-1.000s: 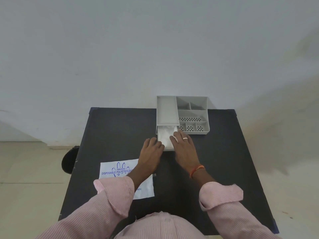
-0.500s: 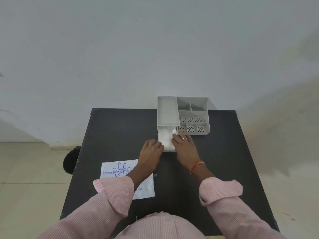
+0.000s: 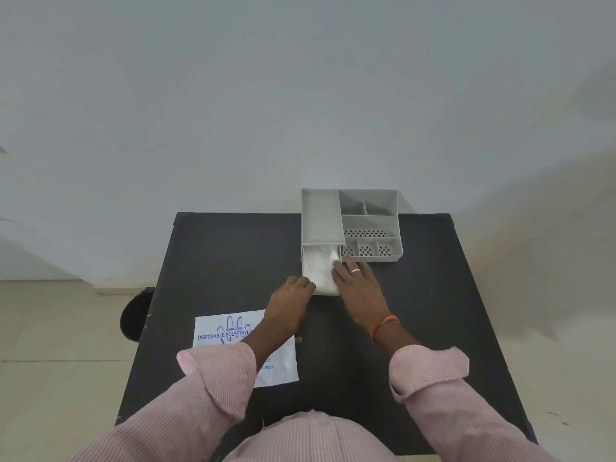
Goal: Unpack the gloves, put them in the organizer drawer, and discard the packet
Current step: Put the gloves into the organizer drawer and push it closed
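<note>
since the gloves [image 3: 319, 270] already lie as a pale, crinkled wad inside the pulled-out drawer [image 3: 320, 292] of the grey organizer [image 3: 370, 225], the step in hand looks like tucking them flat so the drawer can slide shut. one clear corner of plastic stands up at the drawer's right wall, under the fingertips of the right hand [image 3: 358, 288], which lies flat and spread, holding nothing, pressing there. the left hand [image 3: 289, 303] is loosely curled, knuckles up, its fingertips against the drawer's front left corner; whether it pinches the rim or only steadies it, i cannot tell.

to do this well, i judge the raised corner must go below the rim first, pushed down and inward, or it may catch under the upper tray when the drawer closes. thin film like this tends to spring back, so a flat palm would serve better than fingertips. the left hand should brace the drawer so the light organizer does not skate on the black table [image 3: 233, 255].

the packet [image 3: 226, 335], white with blue print, lies flat near the left forearm, partly under it, not yet discarded. a dark bin [image 3: 135, 315] sits on the floor just beside the table's left edge.
</note>
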